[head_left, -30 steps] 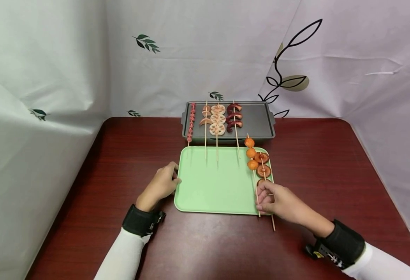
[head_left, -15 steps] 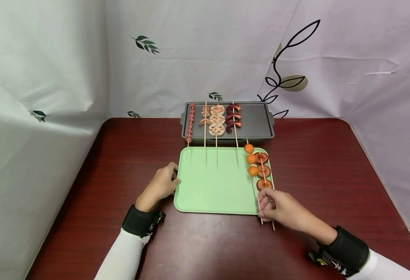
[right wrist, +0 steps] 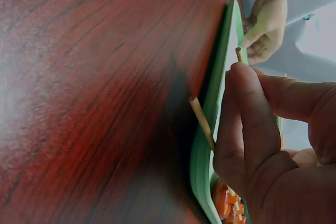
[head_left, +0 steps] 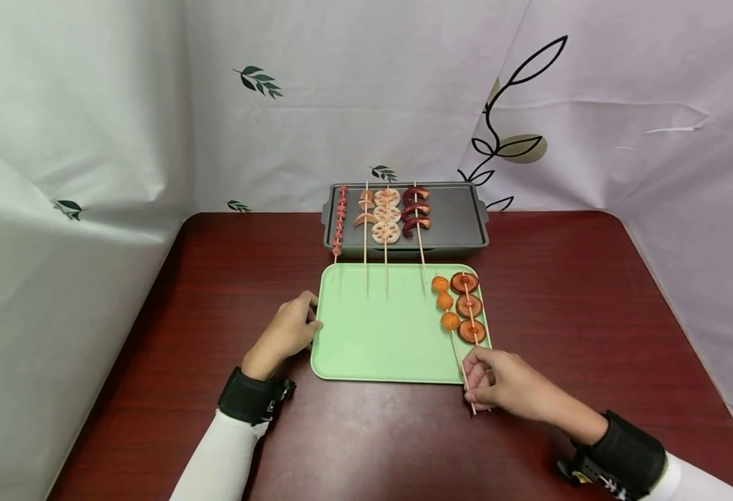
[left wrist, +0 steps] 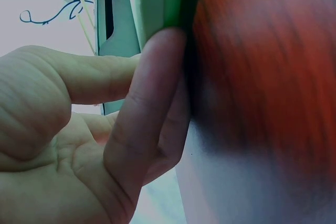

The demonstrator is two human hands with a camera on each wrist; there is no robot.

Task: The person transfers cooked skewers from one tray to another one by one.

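Note:
A light green tray lies on the table, and my left hand pinches its left edge, thumb on top and fingers beneath, as the left wrist view shows. Over the tray's right side, my right hand pinches the stick of a skewer of orange balls. To the right of that skewer, a skewer of round brown mushroom-like slices lies along the tray's right edge. Its stick end pokes past the tray's near rim in the right wrist view.
Behind the tray stands a dark grey grill pan. On it lie a pink-bead skewer, a skewer of pale orange pieces, a lotus-root skewer and a dark red tentacle skewer. Their sticks overhang the tray. Reddish-brown table surrounds everything.
My right hand has drawn the orange-ball skewer toward me, bringing its balls down from near the pan to beside the brown slices. My left hand stays at the tray's edge.

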